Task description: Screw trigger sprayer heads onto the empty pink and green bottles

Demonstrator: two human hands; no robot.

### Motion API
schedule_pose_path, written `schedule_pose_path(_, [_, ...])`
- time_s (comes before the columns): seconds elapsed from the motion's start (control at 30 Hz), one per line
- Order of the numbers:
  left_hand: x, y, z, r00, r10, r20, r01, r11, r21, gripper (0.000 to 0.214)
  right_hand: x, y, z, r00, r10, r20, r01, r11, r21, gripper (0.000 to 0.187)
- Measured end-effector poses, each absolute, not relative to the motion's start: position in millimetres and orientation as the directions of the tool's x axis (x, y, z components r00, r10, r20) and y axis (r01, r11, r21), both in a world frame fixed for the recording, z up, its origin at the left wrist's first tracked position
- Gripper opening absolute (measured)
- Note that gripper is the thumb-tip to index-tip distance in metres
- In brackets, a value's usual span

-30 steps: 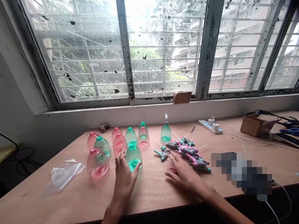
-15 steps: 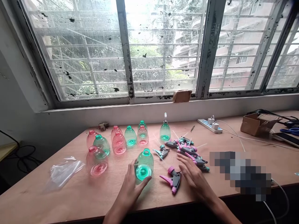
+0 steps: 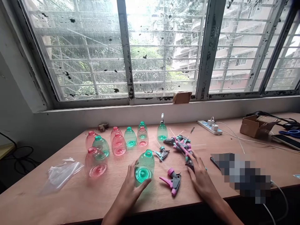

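Writing: small bluish label (image 3: 297, 176) at far R edge of frame, too small to read; dark item (image 3: 243, 175) lower R is pixelated, so any marks on it are hidden.

L hand (image 3: 134, 187), lower ctr: wrist in from bottom edge, fingers curled round L side of a green bottle (image 3: 145, 165), thumb across front near base. Grip fairly wide, bottle held btwn fingers & thumb, neck up & uncapped.

R hand (image 3: 199, 172), ctr-R: forearm in from bottom R, palm down, fingers angled up-L over pile of sprayer heads (image 3: 184, 148). Fingertips at near end of pile; can't tell if they've closed on one.

Pink-grey sprayer head (image 3: 173, 182) lies loose btwn the hands, lower ctr. Teal-grey sprayer head (image 3: 161, 153) just above it in frame.

Vs 1.0 s ago: bottle has come R & nearer, and pink-grey head is now in plain view. Vs 0.5 s ago: bottle & that head approx. same spots; R hand has shifted R, onto the pile.

Pink bottles (image 3: 118, 145) & other green ones stand L of ctr; clear plastic bag (image 3: 62, 173) lower L.
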State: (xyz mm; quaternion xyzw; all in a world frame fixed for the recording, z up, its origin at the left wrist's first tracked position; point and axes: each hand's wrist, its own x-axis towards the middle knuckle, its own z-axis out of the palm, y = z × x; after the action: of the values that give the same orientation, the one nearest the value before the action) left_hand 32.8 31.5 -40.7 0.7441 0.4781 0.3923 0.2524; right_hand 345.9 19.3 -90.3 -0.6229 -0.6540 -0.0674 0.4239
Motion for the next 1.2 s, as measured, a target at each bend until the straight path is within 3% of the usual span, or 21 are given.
schedule_pose_path(0.17, [33, 31, -41, 0.261, 0.900, 0.350, 0.498, -0.436, 0.750, 0.072, 344, 16, -88, 0.222, 0.743, 0.631, 0.936, 0.020, -0.353, 0.029])
schedule_pose_path(0.27, [33, 32, -43, 0.244, 0.903, 0.352, 0.482, -0.428, 0.765, 0.074, 341, 11, -81, 0.149, 0.757, 0.636, 0.931, 0.110, -0.348, 0.023])
schedule_pose_path(0.4, [34, 31, -41, 0.116, 0.931, 0.347, 0.454, -0.360, 0.815, 0.078, 335, 0, -71, 0.152, 0.699, 0.699, 0.808, 0.319, -0.495, 0.025])
schedule_pose_path(0.47, [33, 29, -37, 0.039, 0.931, 0.362, 0.456, -0.339, 0.823, 0.070, 335, -5, -67, 0.271, 0.672, 0.689, 0.672, 0.381, -0.636, 0.025])
schedule_pose_path(0.57, [33, 25, -31, 0.004, 0.931, 0.364, 0.422, -0.332, 0.844, 0.062, 339, -6, -61, 0.496, 0.709, 0.501, 0.310, 0.395, -0.865, 0.030])
schedule_pose_path(0.67, [33, 21, -26, 0.070, 0.947, 0.314, 0.293, -0.320, 0.901, 0.063, 348, 0, -59, 0.566, 0.778, 0.274, -0.042, 0.359, -0.933, 0.035])
schedule_pose_path(0.73, [35, 18, -24, 0.109, 0.950, 0.294, 0.235, -0.312, 0.921, 0.063, 354, 5, -59, 0.561, 0.807, 0.184, -0.158, 0.323, -0.933, 0.036])
schedule_pose_path(0.97, [39, 12, -18, 0.105, 0.954, 0.279, 0.215, -0.296, 0.931, 0.064, 358, 13, -66, 0.572, 0.792, 0.212, -0.084, 0.313, -0.946, 0.043])
schedule_pose_path(1.07, [35, 13, -20, 0.232, 0.916, 0.327, 0.285, -0.385, 0.878, 0.063, 356, 12, -66, 0.503, 0.839, 0.207, -0.066, 0.276, -0.959, 0.043])
schedule_pose_path(1.2, [31, 13, -23, 0.454, 0.807, 0.379, 0.415, -0.568, 0.711, 0.071, 351, 8, -59, 0.317, 0.930, 0.184, -0.108, 0.228, -0.968, 0.045])
